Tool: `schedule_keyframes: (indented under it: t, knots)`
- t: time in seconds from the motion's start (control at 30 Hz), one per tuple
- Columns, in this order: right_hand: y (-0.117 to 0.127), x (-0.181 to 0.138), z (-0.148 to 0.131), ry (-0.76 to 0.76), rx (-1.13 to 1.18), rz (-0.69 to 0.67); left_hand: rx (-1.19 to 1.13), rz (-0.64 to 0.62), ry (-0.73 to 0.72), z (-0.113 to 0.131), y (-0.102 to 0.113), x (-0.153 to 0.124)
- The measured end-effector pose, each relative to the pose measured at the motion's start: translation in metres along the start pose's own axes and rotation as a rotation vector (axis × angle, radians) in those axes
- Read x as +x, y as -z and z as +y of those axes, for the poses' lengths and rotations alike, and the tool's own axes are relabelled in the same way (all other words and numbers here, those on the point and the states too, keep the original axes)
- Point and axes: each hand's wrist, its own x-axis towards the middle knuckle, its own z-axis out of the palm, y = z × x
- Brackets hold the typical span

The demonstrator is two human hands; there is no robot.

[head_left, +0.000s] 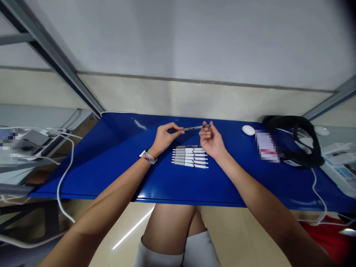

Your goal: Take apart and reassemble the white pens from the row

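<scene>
My left hand [164, 138] and my right hand [210, 141] hold one grey pen [194, 128] between them, a little above the blue table [111, 155]. The left fingers pinch its left end and the right fingers pinch its right end. The pen lies nearly level. Just below my hands, several white and grey pens [190, 157] lie side by side in a neat row on the table. A striped band [148, 157] is on my left wrist.
A white mouse [248, 129] lies at the back right. Beside it are a blurred card [267, 146] and a black strap or headset [296, 142]. White cables [62, 178] hang off the left edge. Metal frame bars [61, 70] rise at both sides.
</scene>
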Motion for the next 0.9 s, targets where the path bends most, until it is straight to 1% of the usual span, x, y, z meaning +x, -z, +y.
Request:
schedule_keyframes:
  t: [0.1,0.27,0.4,0.57,0.77,0.9]
  knots:
    - [0.004,0.002,0.0,0.003,-0.039,-0.026,-0.004,-0.003,0.004,0.0,0.0,0.0]
    - [-0.004,0.0,0.003,0.02,-0.015,0.06,-0.009,-0.006,0.003,0.001,0.0,0.0]
    - [-0.007,-0.002,0.002,0.02,-0.017,0.088,-0.011,0.003,0.014,0.001,-0.001,0.0]
    - [-0.001,0.0,0.001,0.006,-0.007,0.054,-0.004,-0.003,0.01,0.001,0.0,-0.001]
    - [-0.003,-0.004,0.003,0.011,0.081,0.026,-0.001,-0.007,0.001,0.001,0.0,-0.001]
    - [-0.001,-0.003,0.002,0.018,0.046,0.007,-0.003,-0.009,0.0,0.002,0.0,-0.001]
